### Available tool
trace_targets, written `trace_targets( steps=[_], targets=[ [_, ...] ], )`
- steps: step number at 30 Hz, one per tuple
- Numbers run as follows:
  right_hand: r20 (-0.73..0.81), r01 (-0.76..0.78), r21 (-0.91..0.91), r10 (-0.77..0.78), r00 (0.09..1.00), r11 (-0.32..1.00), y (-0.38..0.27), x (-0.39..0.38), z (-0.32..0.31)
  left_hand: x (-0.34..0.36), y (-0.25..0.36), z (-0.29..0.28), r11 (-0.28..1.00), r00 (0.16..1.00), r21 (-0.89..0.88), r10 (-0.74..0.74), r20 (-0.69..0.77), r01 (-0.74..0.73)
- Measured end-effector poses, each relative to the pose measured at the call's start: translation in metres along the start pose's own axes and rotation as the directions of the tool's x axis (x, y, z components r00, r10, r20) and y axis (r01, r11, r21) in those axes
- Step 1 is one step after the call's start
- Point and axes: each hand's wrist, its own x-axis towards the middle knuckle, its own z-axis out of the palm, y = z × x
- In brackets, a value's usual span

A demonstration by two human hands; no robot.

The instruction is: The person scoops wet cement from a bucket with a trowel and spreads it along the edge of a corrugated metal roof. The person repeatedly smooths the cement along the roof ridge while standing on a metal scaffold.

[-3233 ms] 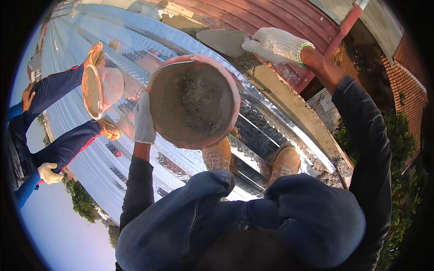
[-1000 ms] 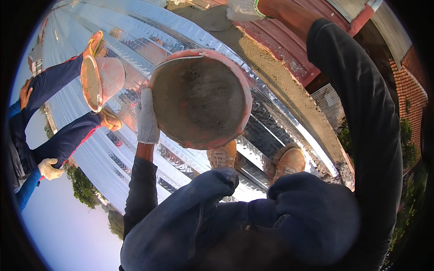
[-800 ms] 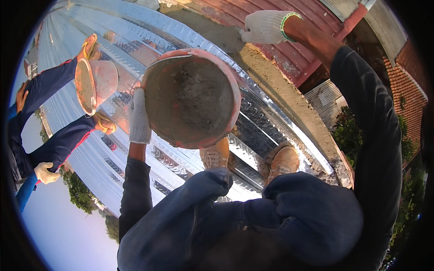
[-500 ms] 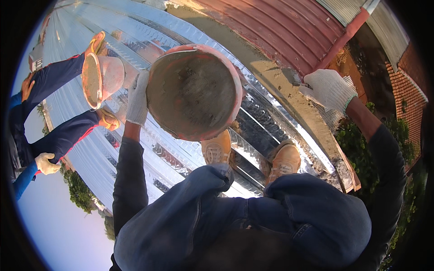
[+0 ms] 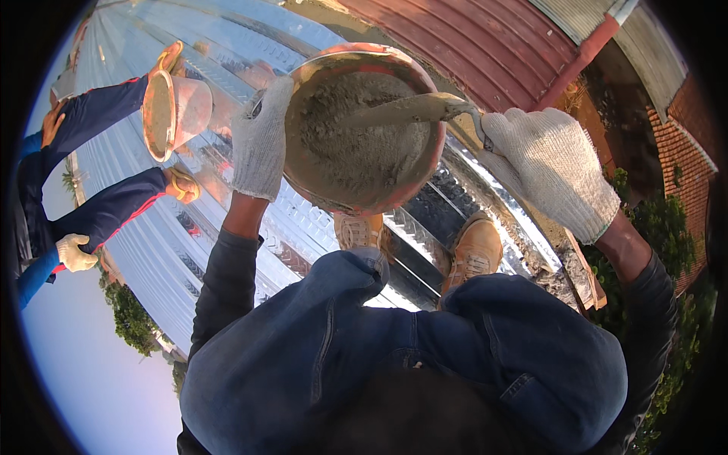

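A reddish bucket (image 5: 437,163) of grey mortar (image 5: 353,155) is tilted toward me above my shoes. Its left rim is in the grip of my gloved left hand (image 5: 262,140), whose fingers go partly out of sight behind it. My gloved right hand (image 5: 550,167) is closed round the handle end of a trowel (image 5: 402,111), at the right of the bucket. The trowel's blade reaches over the rim, and its tip touches the mortar or lies just above it; I cannot tell which.
Shiny corrugated metal sheets (image 5: 152,250) spread across the left, where a co-worker's legs (image 5: 106,193) flank a second bucket (image 5: 193,110). A mortar-topped ledge (image 5: 550,227) runs along the right edge beside a red metal roof (image 5: 485,45). Beyond it, treetops (image 5: 660,235) show below.
My right hand has brought the trowel from the ledge leftward over the bucket. The bucket has shifted up and right with my left hand, and its mortar surface now looks disturbed.
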Motion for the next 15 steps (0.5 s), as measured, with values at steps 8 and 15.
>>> trace_targets(
  steps=[8, 15],
  targets=[
    [0.323, 0.035, 0.131, -0.076, 0.943, 0.991, -0.027, 0.058, 0.056, -0.036, -0.005, 0.034, 0.971, 0.972, 0.124, 0.215, -0.095, -0.203],
    [0.567, -0.276, 0.522, -0.087, 0.819, 0.807, -0.047, 0.054, 0.070, -0.049, -0.015, 0.040, 0.881, 0.893, 0.287, 0.428, -0.141, -0.377]
  ],
)
